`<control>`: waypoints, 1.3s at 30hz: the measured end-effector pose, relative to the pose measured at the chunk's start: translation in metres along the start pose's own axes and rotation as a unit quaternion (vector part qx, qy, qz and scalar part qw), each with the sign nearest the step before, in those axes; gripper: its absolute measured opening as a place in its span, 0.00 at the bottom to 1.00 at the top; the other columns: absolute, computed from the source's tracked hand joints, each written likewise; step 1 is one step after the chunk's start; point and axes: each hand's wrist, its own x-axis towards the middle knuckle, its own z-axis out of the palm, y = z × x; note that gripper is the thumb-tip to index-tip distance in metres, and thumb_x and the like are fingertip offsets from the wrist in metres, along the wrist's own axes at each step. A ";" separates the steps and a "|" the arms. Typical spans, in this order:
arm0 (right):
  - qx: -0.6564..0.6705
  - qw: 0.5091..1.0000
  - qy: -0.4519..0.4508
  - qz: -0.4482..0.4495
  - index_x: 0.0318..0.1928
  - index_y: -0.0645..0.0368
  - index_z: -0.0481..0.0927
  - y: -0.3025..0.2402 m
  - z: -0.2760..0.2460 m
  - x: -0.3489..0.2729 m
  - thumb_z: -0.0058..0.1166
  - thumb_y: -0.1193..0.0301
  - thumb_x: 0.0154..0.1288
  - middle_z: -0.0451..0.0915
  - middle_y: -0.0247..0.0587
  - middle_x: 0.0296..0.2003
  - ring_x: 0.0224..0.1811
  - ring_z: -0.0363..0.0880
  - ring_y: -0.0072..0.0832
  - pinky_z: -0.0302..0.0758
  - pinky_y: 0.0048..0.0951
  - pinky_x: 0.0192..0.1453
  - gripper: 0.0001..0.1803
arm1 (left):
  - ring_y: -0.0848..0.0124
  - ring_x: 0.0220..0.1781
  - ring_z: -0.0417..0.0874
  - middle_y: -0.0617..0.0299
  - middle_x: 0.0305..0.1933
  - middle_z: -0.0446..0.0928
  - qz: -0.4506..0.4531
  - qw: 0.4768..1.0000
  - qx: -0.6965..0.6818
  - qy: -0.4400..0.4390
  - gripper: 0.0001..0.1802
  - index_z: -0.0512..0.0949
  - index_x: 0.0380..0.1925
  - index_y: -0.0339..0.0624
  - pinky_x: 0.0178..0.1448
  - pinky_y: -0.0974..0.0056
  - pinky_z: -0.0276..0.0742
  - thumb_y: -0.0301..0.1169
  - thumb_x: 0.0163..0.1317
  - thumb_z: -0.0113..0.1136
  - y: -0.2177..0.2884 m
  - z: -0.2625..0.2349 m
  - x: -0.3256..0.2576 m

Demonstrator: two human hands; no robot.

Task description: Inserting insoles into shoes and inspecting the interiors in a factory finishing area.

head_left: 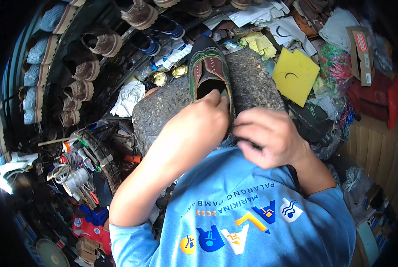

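Your left hand [199, 127] is curled over the heel end of a dark leather shoe [209, 71], fingers bent down and pressed against the rim of its opening, with the fingertips tucked at the back edge so you have the shoe gripped from behind. Your left forearm rises from the lower left of the view, elbow bent sharply, the wrist angled up and inward toward the shoe. Your right hand [270, 135] sits just beside the left, at the shoe's right rear side, loosely closed with the fingers folded inward and the thumb pressed toward them; whether it pinches anything small there cannot be told, since the fingers hide what lies under them. Your right forearm comes in from the lower right and crosses in over your blue printed shirt [252, 213].

That shoe is brown and green on the upper with a dark toe, and it lies toe pointing away from you on a rough, speckled grey stone block [252, 75] set in front of your chest. Its open mouth faces up, just ahead of your left knuckles.

To the block's right lies a yellow sheet [297, 73] with a curved cut in it, among paper scraps and bags. To the left, rows of finished shoes [81, 66] stand on dark racks, and a white rag [127, 98] lies near the block's left edge, beside small brass-coloured tins [160, 78].
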 end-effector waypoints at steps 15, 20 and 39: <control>-0.090 0.992 -0.069 -0.054 0.36 0.58 0.75 -0.007 0.032 -0.001 0.62 0.77 0.50 0.75 0.40 0.39 0.36 0.82 0.37 0.82 0.39 0.38 0.12 | 0.50 0.46 0.90 0.44 0.43 0.88 -0.146 0.967 0.051 -0.204 0.09 0.89 0.35 0.37 0.50 0.52 0.85 0.25 0.61 0.62 -0.029 0.036 0.091; -0.078 0.995 -0.033 -0.042 0.36 0.58 0.75 -0.008 0.032 -0.004 0.62 0.77 0.50 0.75 0.40 0.38 0.36 0.82 0.38 0.82 0.39 0.38 0.12 | 0.50 0.44 0.90 0.45 0.39 0.88 -0.105 0.956 0.098 -0.254 0.08 0.89 0.32 0.37 0.48 0.51 0.84 0.25 0.60 0.61 -0.025 0.030 0.089; -0.025 0.999 -0.035 -0.004 0.36 0.58 0.77 -0.001 0.024 -0.006 0.58 0.73 0.56 0.74 0.39 0.38 0.39 0.79 0.37 0.80 0.39 0.43 0.07 | 0.47 0.54 0.88 0.36 0.55 0.83 -0.082 0.976 -0.162 0.116 0.35 0.78 0.63 0.33 0.54 0.53 0.85 0.05 0.53 0.48 -0.005 -0.029 -0.035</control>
